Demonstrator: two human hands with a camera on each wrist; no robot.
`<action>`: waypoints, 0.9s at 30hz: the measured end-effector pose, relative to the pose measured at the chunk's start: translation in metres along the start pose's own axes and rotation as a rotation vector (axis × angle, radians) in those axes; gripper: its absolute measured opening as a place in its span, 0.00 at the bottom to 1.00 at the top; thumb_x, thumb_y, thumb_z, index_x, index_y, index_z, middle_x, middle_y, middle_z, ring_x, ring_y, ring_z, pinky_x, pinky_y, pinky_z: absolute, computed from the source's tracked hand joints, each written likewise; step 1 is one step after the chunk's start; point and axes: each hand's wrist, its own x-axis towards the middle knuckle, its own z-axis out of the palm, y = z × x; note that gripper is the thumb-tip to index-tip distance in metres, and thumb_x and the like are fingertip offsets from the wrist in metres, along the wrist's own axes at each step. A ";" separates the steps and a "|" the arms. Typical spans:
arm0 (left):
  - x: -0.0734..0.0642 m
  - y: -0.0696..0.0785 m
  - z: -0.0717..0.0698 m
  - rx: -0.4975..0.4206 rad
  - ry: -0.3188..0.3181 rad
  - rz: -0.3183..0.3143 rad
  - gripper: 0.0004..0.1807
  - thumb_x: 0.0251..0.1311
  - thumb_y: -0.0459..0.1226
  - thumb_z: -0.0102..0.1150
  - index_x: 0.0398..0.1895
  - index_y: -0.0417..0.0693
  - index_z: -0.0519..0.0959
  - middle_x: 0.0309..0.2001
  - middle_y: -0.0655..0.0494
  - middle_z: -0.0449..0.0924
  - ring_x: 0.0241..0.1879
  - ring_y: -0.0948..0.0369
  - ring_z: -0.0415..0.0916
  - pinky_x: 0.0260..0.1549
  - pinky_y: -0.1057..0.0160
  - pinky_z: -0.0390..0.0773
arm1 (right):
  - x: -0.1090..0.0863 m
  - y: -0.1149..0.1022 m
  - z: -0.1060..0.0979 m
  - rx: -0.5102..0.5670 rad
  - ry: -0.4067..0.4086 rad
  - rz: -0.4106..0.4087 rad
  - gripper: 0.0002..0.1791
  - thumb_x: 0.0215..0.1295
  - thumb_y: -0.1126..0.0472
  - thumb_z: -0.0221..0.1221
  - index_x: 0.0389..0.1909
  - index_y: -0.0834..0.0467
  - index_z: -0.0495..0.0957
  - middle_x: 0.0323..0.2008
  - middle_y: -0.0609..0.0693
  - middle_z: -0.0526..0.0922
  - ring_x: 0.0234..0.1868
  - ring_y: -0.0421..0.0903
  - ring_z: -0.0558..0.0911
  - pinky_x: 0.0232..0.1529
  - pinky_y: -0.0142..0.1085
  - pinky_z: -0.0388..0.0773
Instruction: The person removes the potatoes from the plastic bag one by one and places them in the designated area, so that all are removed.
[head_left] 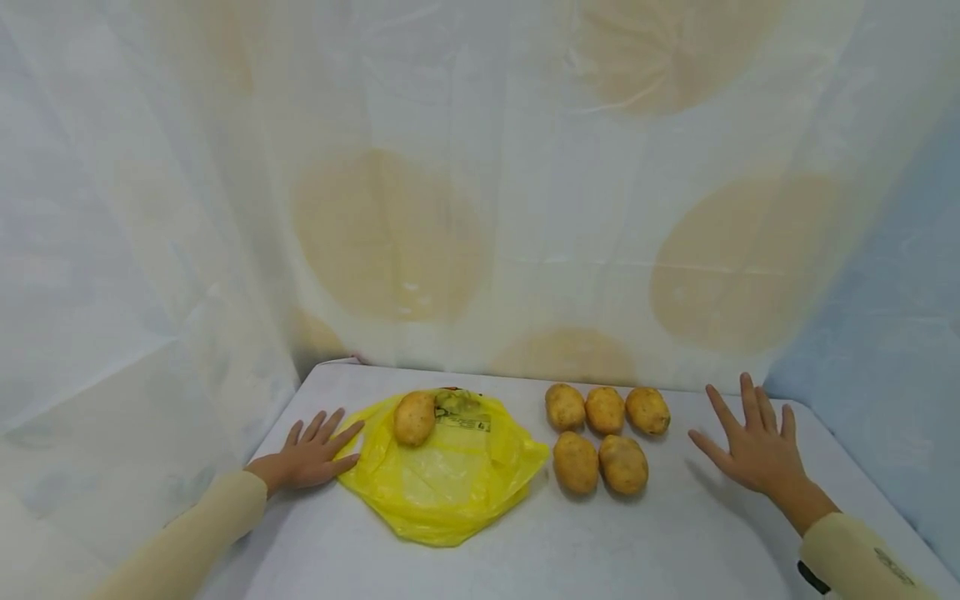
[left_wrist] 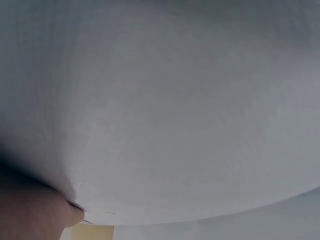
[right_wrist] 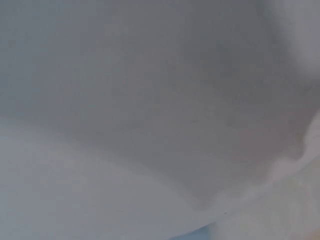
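A yellow plastic bag (head_left: 442, 492) lies spread flat on the left half of the table, with one potato (head_left: 414, 419) on its upper left part. The left hand (head_left: 313, 454) rests at the bag's left edge with its fingers spread, fingertips right at the plastic. In the left wrist view, part of that hand (left_wrist: 37, 215) fills the lower left corner. Over the table's right side, the right hand (head_left: 759, 446) is held with straight, spread fingers and nothing in it. Several potatoes (head_left: 576, 463) sit in two rows between the bag and the right hand.
The white table (head_left: 495, 567) ends at a hanging sheet with tan circles (head_left: 390, 237) along its back edge. A pale sheet (head_left: 135, 275) hangs at the left, and a bluish one (head_left: 892, 317) at the right. The right wrist view holds only shadowed tabletop (right_wrist: 150, 100) and wall.
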 end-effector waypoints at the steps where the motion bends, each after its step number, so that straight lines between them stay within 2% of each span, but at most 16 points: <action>1: 0.001 -0.001 0.001 0.003 0.006 -0.001 0.44 0.66 0.70 0.36 0.79 0.61 0.50 0.79 0.37 0.36 0.75 0.31 0.31 0.65 0.27 0.25 | 0.002 -0.002 -0.001 0.002 0.001 -0.001 0.50 0.66 0.29 0.47 0.80 0.43 0.36 0.77 0.63 0.22 0.76 0.72 0.37 0.64 0.75 0.30; 7: 0.002 -0.002 0.002 0.021 0.023 -0.022 0.44 0.66 0.70 0.36 0.78 0.59 0.52 0.79 0.39 0.37 0.76 0.33 0.32 0.66 0.28 0.27 | 0.018 -0.021 -0.014 -0.010 -0.007 -0.053 0.49 0.66 0.29 0.48 0.80 0.45 0.39 0.78 0.64 0.24 0.75 0.72 0.41 0.64 0.76 0.33; 9: 0.001 0.000 0.001 0.022 0.007 -0.026 0.44 0.66 0.70 0.35 0.79 0.59 0.50 0.80 0.39 0.35 0.76 0.34 0.31 0.66 0.28 0.27 | 0.024 -0.027 -0.018 -0.018 -0.006 -0.075 0.49 0.66 0.29 0.49 0.80 0.45 0.40 0.78 0.65 0.26 0.75 0.72 0.43 0.65 0.75 0.33; 15: -0.001 0.005 -0.002 -0.002 0.011 -0.003 0.43 0.67 0.68 0.38 0.79 0.58 0.52 0.79 0.38 0.36 0.75 0.32 0.32 0.65 0.27 0.28 | 0.050 -0.048 -0.027 -0.035 -0.009 -0.131 0.48 0.67 0.30 0.49 0.80 0.44 0.40 0.78 0.65 0.26 0.74 0.73 0.46 0.65 0.75 0.34; 21: -0.003 0.002 -0.002 -0.004 0.017 0.001 0.43 0.67 0.69 0.36 0.79 0.60 0.50 0.79 0.38 0.36 0.76 0.32 0.31 0.65 0.27 0.27 | 0.079 -0.086 -0.025 0.007 -0.020 -0.202 0.46 0.67 0.30 0.48 0.80 0.43 0.43 0.78 0.62 0.26 0.76 0.70 0.43 0.67 0.73 0.30; 23: -0.002 -0.001 -0.001 -0.022 0.026 0.020 0.43 0.67 0.69 0.37 0.79 0.61 0.51 0.79 0.36 0.36 0.75 0.31 0.31 0.64 0.26 0.25 | 0.086 -0.101 -0.021 0.016 -0.014 -0.237 0.46 0.67 0.30 0.49 0.79 0.44 0.46 0.79 0.62 0.28 0.76 0.68 0.43 0.67 0.72 0.30; 27: 0.001 -0.007 0.005 -0.011 0.031 0.018 0.45 0.64 0.72 0.33 0.79 0.64 0.49 0.80 0.39 0.36 0.76 0.33 0.31 0.65 0.27 0.25 | 0.096 -0.132 -0.016 0.031 -0.014 -0.294 0.44 0.67 0.32 0.50 0.79 0.45 0.49 0.79 0.61 0.30 0.77 0.67 0.45 0.68 0.72 0.31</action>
